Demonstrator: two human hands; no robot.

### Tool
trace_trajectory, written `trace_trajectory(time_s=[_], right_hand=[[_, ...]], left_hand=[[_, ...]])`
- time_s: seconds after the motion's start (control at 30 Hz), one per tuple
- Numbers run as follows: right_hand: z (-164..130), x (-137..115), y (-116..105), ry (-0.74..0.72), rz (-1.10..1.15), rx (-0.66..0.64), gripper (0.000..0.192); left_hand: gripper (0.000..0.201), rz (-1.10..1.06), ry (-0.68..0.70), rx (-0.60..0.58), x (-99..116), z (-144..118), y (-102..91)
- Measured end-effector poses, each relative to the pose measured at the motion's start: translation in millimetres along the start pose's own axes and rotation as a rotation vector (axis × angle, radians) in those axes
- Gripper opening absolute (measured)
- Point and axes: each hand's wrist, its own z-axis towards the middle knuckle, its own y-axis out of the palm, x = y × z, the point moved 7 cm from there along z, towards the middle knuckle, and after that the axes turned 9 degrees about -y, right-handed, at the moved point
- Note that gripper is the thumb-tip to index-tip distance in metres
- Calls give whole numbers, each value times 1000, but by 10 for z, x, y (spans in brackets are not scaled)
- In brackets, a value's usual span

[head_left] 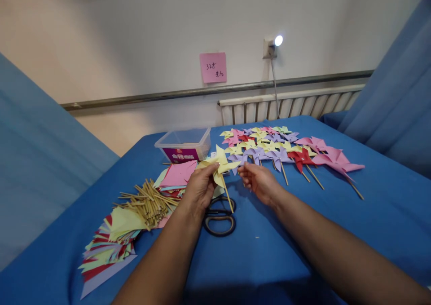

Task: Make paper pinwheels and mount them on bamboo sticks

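My left hand point(202, 186) is closed on a yellow paper pinwheel point(220, 161), held by its blades with its thin wooden stick slanting down to the right. Beside the pinwheel's right blade tip is my right hand point(258, 183), its fingers curled together; what they hold, if anything, is hidden. A pair of black-handled scissors point(219, 224) lies on the table below the pinwheel, its blades hidden under my left hand and the papers.
Finished pinwheels point(276, 150) in several colours spread across the back right of the blue-covered table point(256, 269). To the left lie wooden sticks point(148, 204), square papers point(178, 174) and a fan of coloured papers point(107, 251). A clear plastic box point(183, 139) stands behind.
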Motion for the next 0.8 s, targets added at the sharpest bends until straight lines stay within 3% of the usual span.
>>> trace_trajectory(time_s=[0.1,0.17,0.4,0.8], right_hand=[[-132,108,242,52,-151,-242,29],[-198,143,345,25,-224,-314,29],[-220,214,419,30,-246,-325,28],[-249,133,267,12,-412,-298,31]], left_hand=[[25,11,65,55,58,26,-69],[25,20,83,50,56,32,-70],[29,81,41,-31,-82,32,38],[24,111,-42,-110,-262,8,126]])
